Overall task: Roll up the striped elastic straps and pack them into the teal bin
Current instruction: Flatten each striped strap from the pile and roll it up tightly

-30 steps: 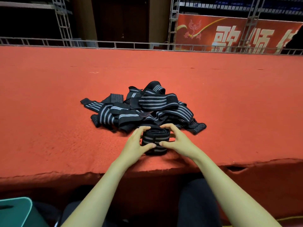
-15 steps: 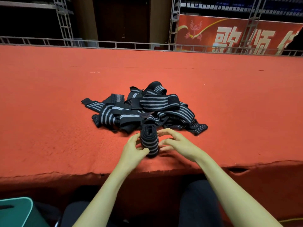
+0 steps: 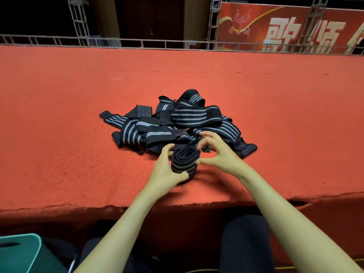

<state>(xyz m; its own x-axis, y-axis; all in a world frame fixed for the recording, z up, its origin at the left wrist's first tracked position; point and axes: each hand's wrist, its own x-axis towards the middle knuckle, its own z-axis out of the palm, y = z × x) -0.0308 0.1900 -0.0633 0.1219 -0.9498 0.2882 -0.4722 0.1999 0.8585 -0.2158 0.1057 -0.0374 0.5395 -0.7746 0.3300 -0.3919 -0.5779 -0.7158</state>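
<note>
While the left hand grips the rolled black elastic strap with grey stripes standing on end on the red carpeted platform, the right hand is spread open just beside it, thumb tip touching. Loose striped straps lie heaped just beyond both hands; the teal plastic bin sits well below the left forearm.

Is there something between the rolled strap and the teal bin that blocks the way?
Nothing visible blocks it. The rolled strap stands near the carpet's front edge; the teal bin sits lower, to the left.
</note>
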